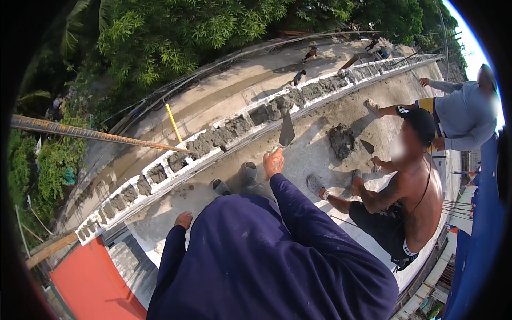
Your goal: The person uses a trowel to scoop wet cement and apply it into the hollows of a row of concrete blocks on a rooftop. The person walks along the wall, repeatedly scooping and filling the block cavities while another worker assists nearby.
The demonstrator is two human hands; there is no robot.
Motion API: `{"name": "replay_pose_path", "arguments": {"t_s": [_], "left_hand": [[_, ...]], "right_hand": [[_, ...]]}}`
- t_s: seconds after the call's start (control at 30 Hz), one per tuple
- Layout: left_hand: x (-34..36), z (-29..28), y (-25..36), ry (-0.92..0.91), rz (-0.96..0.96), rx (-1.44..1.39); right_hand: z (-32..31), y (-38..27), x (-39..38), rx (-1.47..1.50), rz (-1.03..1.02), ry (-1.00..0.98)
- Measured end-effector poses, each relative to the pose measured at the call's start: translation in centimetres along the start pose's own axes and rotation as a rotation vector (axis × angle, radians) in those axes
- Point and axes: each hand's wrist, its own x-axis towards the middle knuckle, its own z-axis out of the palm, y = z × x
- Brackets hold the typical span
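Observation:
My right hand (273, 161) grips a steel trowel (286, 130), its blade pointing up toward the row of white hollow blocks (213, 144) filled with grey mortar. My left hand (183, 219) hangs low beside my dark blue sleeve, fingers curled, holding nothing that I can see. My feet in grey sandals (249, 172) stand on the concrete slab just below the block row.
A shirtless person (405, 192) crouches to my right with a small trowel (368, 146) by a mortar pile (341, 141). Another person in grey (458, 112) stands behind. A rusty rebar (90, 133) juts over the wall. A yellow stick (173, 122) stands beyond. Street lies below.

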Motion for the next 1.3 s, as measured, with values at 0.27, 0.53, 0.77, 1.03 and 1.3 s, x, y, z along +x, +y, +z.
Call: {"name": "replay_pose_path", "arguments": {"t_s": [0.27, 0.53, 0.77, 1.03, 1.3], "left_hand": [[2.7, 1.4, -3.2, 0.060, 0.236, 0.257], [0.2, -0.1, 10.6, 0.046, -0.062, -0.212], [1.0, 1.4, 12.3, 0.057, -0.037, -0.169], [2.4, 2.6, 11.7, 0.073, -0.017, -0.176], [1.4, 0.7, 11.2, 0.057, 0.031, -0.226]], "right_hand": [[-8.9, 3.1, 0.9, -0.304, -0.335, -0.168], [-9.1, 1.2, 11.5, -0.313, -0.280, -0.129], [-9.2, 1.6, 9.7, -0.509, -0.528, -0.257], [-11.1, 1.7, 8.8, -0.481, -0.633, -0.279], [-7.7, 0.0, 2.1, -0.341, -0.408, -0.343]]}}
